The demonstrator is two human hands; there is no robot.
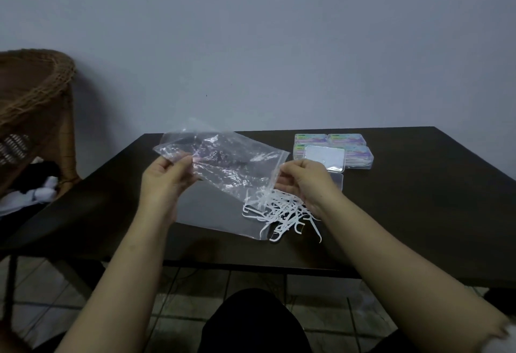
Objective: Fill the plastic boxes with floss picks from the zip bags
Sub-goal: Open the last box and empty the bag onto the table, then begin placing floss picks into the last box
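1. Head view: I see my left hand [164, 182] raised above the dark tabletop [418, 213], its thumb and fingers pinching one end of a clear zip bag [223, 163].
2. My right hand [303, 182] pinches the bag's other end — the end tilted down toward the tabletop, just above the picks.
3. The bag hangs stretched between both hands, crumpled and see-through; I cannot tell whether any picks are inside it.
4. A heap of white floss picks [282, 213] lies on the tabletop under my right hand, some of them on a second clear bag [212, 213] that lies flat there.
5. Just behind my right hand sits an open plastic box [333, 181] with its clear lid [325, 157] leaning up behind it.
6. Filled plastic boxes [346, 140] with colourful labels stand together behind the lid — near the far edge.
7. A wicker chair [36, 96] stands at the left beside the tabletop, with dark and white cloth on its seat.
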